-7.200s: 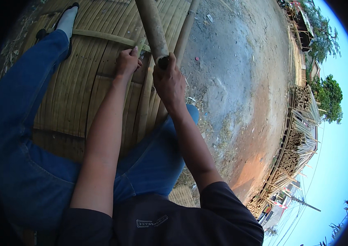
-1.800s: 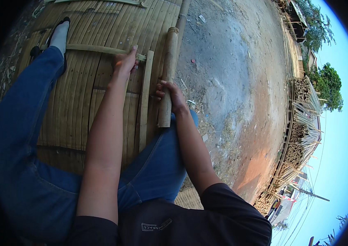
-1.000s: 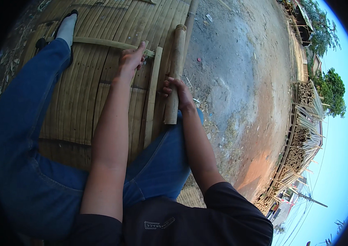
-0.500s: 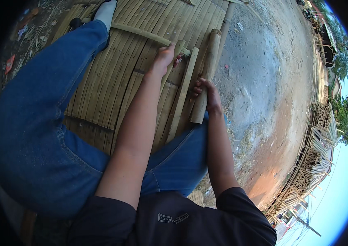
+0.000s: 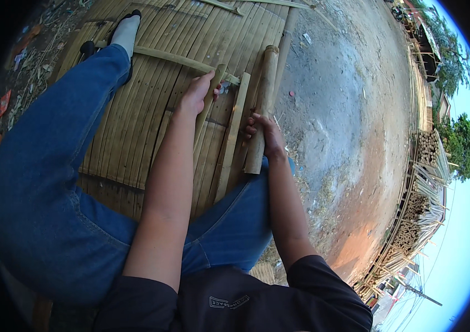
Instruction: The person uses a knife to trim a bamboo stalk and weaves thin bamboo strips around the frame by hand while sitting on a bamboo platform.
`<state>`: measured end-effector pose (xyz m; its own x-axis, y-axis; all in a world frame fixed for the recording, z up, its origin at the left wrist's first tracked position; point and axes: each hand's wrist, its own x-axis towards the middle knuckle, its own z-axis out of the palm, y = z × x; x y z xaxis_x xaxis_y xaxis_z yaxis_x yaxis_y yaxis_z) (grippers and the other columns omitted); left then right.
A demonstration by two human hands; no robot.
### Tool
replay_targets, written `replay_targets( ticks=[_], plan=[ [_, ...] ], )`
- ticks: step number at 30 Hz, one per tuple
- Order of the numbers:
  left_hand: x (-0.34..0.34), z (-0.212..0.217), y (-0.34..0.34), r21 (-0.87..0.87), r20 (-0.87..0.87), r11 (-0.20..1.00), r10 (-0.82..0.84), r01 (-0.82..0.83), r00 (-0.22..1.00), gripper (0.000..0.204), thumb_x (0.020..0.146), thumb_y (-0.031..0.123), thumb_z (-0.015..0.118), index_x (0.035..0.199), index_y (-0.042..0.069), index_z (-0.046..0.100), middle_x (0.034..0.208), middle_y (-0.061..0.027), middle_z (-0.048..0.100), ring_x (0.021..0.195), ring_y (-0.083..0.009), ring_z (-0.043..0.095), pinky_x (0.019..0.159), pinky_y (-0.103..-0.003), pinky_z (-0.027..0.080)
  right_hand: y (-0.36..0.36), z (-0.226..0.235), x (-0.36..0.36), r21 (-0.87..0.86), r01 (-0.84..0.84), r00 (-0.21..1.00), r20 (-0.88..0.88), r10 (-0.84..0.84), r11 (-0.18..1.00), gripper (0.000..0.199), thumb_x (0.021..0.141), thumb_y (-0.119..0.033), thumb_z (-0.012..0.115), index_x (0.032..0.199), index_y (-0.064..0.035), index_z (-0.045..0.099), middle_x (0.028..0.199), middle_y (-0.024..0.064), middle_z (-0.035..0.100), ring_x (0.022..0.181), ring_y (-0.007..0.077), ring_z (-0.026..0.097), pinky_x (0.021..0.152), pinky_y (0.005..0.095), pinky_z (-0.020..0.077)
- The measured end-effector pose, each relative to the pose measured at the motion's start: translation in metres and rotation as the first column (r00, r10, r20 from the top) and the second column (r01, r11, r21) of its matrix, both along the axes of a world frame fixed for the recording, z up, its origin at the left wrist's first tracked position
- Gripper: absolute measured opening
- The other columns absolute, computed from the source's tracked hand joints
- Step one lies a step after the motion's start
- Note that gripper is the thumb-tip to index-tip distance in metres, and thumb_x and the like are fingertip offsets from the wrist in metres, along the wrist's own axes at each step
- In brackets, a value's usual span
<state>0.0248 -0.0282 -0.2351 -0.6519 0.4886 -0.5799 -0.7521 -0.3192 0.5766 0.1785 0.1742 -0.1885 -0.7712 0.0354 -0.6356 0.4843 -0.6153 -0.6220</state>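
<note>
My left hand point(image 5: 195, 95) is closed round a narrow split bamboo strip point(image 5: 202, 120), which slants down toward my lap. My right hand point(image 5: 269, 134) grips a round bamboo pole point(image 5: 266, 83) near its lower end, with the fingers curled over its left side. Between my hands lies a straight, flat bamboo slat point(image 5: 230, 133), touched by neither as far as I can see. Another long bamboo strip point(image 5: 171, 57) runs crosswise from beside my left foot to just past my left hand. All of this is over a slatted bamboo platform point(image 5: 127, 119).
My outstretched left leg point(image 5: 60, 122) and shod foot point(image 5: 127, 34) border the platform's left side. Bare dirt ground point(image 5: 351, 127) spreads to the right. Stacked bamboo poles point(image 5: 412, 216) line the far right. More loose strips point(image 5: 221, 6) lie at the platform's far end.
The whole view has shifted, so everything sits a little farther left and lower. Both hands keep their hold on the strip and the pole.
</note>
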Motion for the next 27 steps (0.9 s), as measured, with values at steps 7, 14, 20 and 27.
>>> replay_targets(
  ticks=[7,14,20,27],
  plan=[
    [-0.005,-0.013,-0.005,0.025,0.019,0.999,-0.028,0.028,0.999,0.043,0.108,0.042,0.048,0.106,0.003,0.066,0.081,-0.0013,0.062,0.064,-0.0083,0.054,0.06,-0.026,0.047,-0.008,0.009,-0.004,0.076,0.006,1.0,0.025,-0.008,0.997,0.038,0.097,-0.015,0.065,0.127,-0.0109,0.042,0.088,0.0046,0.058,0.065,0.0153,0.058,0.056,0.0352,0.0528],
    [-0.004,-0.013,-0.006,-0.017,-0.013,0.999,0.034,-0.034,0.999,0.038,0.106,0.036,0.056,0.109,0.001,0.068,0.09,-0.0104,0.073,0.075,-0.0173,0.07,0.065,-0.031,0.058,-0.012,0.015,-0.006,0.058,0.002,1.0,0.029,-0.004,0.998,0.035,0.097,-0.013,0.064,0.125,-0.0115,0.043,0.088,0.0047,0.058,0.064,0.0151,0.057,0.056,0.0343,0.0523],
    [0.0,-0.006,-0.005,-0.011,-0.026,0.999,0.039,-0.04,0.999,0.026,0.103,0.028,0.065,0.108,0.003,0.069,0.093,-0.01,0.075,0.082,-0.0172,0.074,0.066,-0.03,0.059,-0.007,0.009,-0.004,0.061,-0.006,1.0,0.014,0.005,0.998,0.038,0.097,-0.013,0.064,0.128,-0.0121,0.042,0.088,0.0046,0.058,0.065,0.0154,0.058,0.056,0.0351,0.0531],
    [-0.001,-0.018,-0.003,-0.039,-0.093,0.999,0.024,-0.027,0.995,0.021,0.099,0.027,0.071,0.1,0.006,0.072,0.089,-0.0064,0.075,0.079,-0.0139,0.073,0.064,-0.027,0.056,-0.007,0.007,-0.005,0.078,-0.016,1.0,0.024,0.015,0.997,0.044,0.097,-0.013,0.064,0.133,-0.012,0.038,0.088,0.0048,0.057,0.065,0.0156,0.058,0.057,0.0356,0.0535]
  ],
)
